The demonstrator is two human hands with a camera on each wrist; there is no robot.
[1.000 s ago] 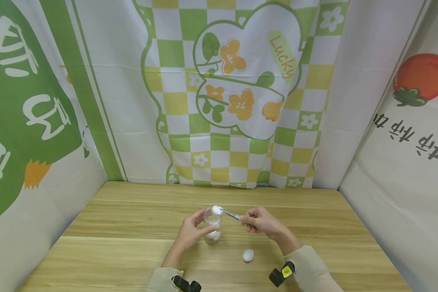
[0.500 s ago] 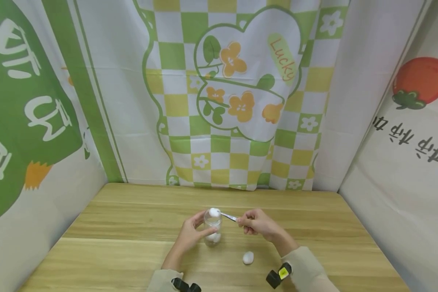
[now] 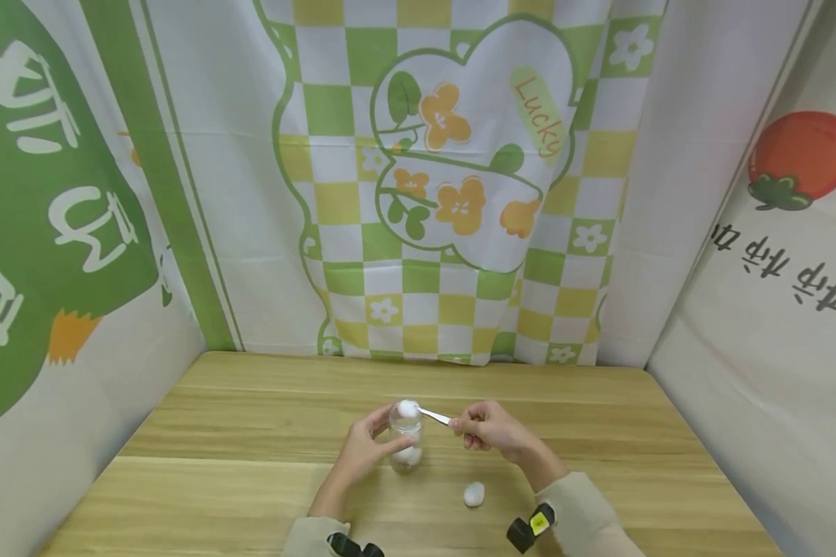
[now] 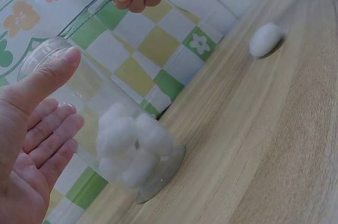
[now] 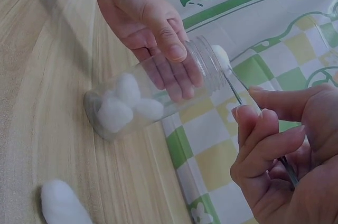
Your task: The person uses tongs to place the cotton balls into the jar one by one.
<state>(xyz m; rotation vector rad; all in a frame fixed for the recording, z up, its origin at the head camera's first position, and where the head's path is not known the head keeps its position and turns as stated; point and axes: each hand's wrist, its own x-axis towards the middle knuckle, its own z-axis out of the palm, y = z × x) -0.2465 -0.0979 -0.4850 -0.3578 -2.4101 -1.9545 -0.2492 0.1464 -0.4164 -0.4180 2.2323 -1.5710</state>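
My left hand (image 3: pixel 365 445) holds an upright clear glass jar (image 3: pixel 407 428), thumb on the near side and fingers behind it. Several white cotton balls (image 4: pixel 132 145) are heaped at the bottom of the jar. Between thumb and fingers my right hand (image 3: pixel 491 428) pinches metal tweezers (image 3: pixel 435 416), which slant down leftward. One cotton ball (image 5: pixel 221 56) is in the tweezer tips, right at the jar's mouth; how far it is inside I cannot tell. Another cotton ball (image 3: pixel 474 494) lies loose on the table, right of the jar and nearer to me.
A wooden table (image 3: pixel 265 422) carries everything. Behind it hangs a green and yellow checked curtain (image 3: pixel 418 309), and printed cloth (image 3: pixel 752 333) encloses the sides. Black wrist cameras (image 3: pixel 529 530) sit at both sleeves.
The tweezers and their cotton ball have shifted slightly left and down, from the jar's right rim to over its mouth. The left hand and jar have stayed in place.
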